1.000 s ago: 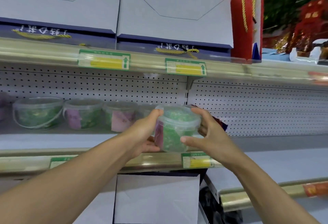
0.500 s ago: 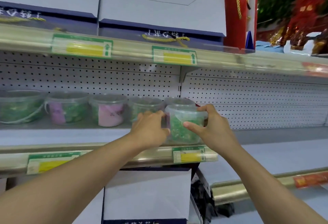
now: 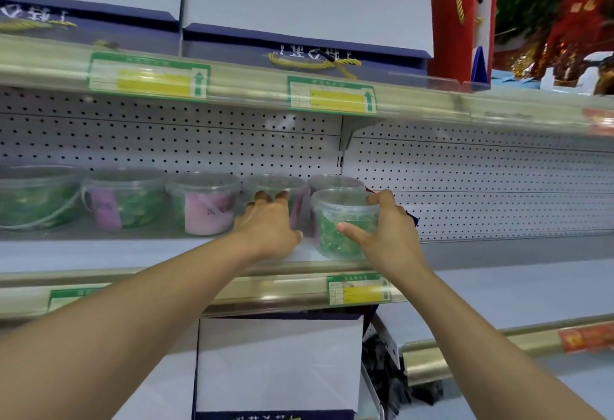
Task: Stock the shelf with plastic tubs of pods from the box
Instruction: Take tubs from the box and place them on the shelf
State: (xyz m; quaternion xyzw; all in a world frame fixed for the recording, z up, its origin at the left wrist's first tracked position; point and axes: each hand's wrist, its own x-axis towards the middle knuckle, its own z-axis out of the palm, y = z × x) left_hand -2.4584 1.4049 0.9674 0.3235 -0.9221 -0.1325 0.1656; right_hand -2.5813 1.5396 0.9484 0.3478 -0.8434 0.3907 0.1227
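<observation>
head view: tub (image 3: 344, 220) on shelf (image 3: 139, 255), right hand (image 3: 382, 236) gripping it.

Left hand (image 3: 269, 225): bare, no ring, no glove.
Right hand (image 3: 382, 236): bare, no ring.
Forearms: bare, no sleeves, no watch.

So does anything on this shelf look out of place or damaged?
Nothing is spilled or damaged. The tub in the right hand sits in front of the back row, near the shelf edge.
</observation>
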